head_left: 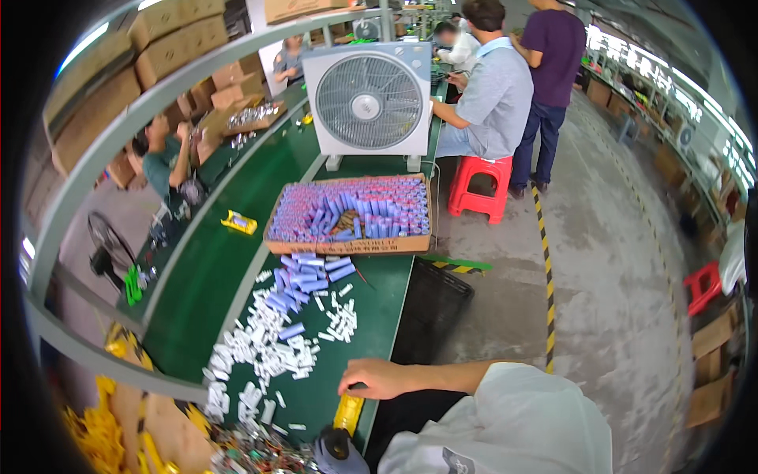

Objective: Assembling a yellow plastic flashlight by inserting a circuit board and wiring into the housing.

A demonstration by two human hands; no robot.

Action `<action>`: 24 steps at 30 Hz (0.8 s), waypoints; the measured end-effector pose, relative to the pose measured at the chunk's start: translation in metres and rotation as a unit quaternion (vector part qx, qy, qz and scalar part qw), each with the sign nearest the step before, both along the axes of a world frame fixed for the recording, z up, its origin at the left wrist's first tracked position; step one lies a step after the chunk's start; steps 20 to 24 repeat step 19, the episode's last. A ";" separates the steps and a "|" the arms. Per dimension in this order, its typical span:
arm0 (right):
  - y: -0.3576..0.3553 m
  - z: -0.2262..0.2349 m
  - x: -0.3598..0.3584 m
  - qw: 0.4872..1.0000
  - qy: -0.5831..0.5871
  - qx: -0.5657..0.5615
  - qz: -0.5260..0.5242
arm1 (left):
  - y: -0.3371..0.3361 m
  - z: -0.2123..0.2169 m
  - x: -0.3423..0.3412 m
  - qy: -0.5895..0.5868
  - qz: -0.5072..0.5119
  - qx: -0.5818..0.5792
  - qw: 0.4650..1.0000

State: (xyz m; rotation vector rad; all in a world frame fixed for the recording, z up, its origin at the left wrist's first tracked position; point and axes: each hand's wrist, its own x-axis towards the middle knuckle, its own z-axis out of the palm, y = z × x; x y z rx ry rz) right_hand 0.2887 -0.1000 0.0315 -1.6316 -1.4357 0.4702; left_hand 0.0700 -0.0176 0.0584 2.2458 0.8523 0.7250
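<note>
My right hand (374,379) reaches in from the right, above the near edge of the green bench (367,328). Its fingers curl down around the upper end of a yellow plastic casing (348,413). Just below that casing is a grey and black rounded thing (339,452) whose kind I cannot make out. My left hand does not show. To the left of my right hand lies a loose spread of small white pieces (264,340). Purple cylindrical battery cells (296,284) lie in a heap beyond them. Shiny small metal parts (257,450) crowd the bench's lower end.
A cardboard tray (347,246) packed with purple cells stands farther along, before a box fan (367,99). Another yellow casing (239,222) lies on the left. A grey metal rail (118,367) curves overhead. A black crate (434,304) sits right; a person (497,95) sits beyond.
</note>
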 end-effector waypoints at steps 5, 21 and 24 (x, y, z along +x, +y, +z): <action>-0.005 -0.007 -0.018 0.997 -0.032 0.059 -0.045 | -0.006 -0.010 -0.006 -0.063 0.007 0.145 0.987; -0.002 -0.011 -0.033 0.981 -0.134 0.115 -0.076 | -0.013 -0.024 -0.005 -0.048 0.008 0.035 0.998; -0.002 -0.011 -0.033 0.981 -0.134 0.115 -0.076 | -0.013 -0.024 -0.005 -0.048 0.008 0.035 0.998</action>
